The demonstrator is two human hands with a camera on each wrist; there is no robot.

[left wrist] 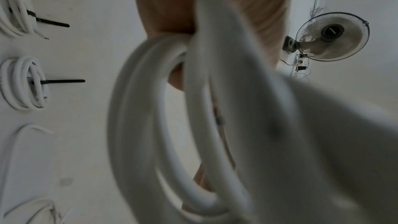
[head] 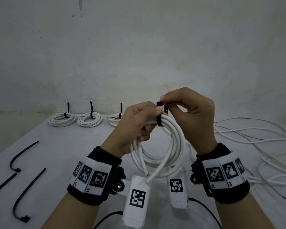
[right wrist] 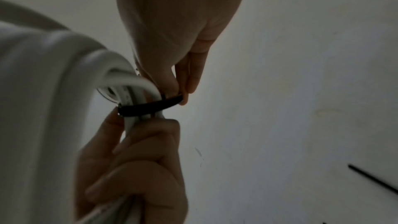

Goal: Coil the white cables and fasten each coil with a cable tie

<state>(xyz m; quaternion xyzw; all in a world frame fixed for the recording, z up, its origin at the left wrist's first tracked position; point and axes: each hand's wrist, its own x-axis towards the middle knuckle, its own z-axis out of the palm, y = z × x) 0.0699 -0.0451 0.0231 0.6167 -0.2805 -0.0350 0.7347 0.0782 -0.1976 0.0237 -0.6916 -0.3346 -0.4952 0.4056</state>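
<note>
I hold a white cable coil [head: 162, 149] upright above the table, in the middle of the head view. My left hand [head: 137, 124] grips the coil's top left, fingers curled round the strands. A black cable tie [head: 160, 115] is wrapped round the coil's top. My right hand [head: 185, 109] pinches the tie's end between thumb and fingers. In the right wrist view the cable tie [right wrist: 150, 106] crosses the coil [right wrist: 64, 91] below those fingertips [right wrist: 183, 98]. The left wrist view shows the coil [left wrist: 172, 125] close up and blurred.
Three tied coils [head: 89, 120] lie in a row at the table's far edge by the wall. Loose black cable ties [head: 21, 156] lie at the left. Uncoiled white cables [head: 254, 138] sprawl at the right. A wall fan [left wrist: 331, 37] appears in the left wrist view.
</note>
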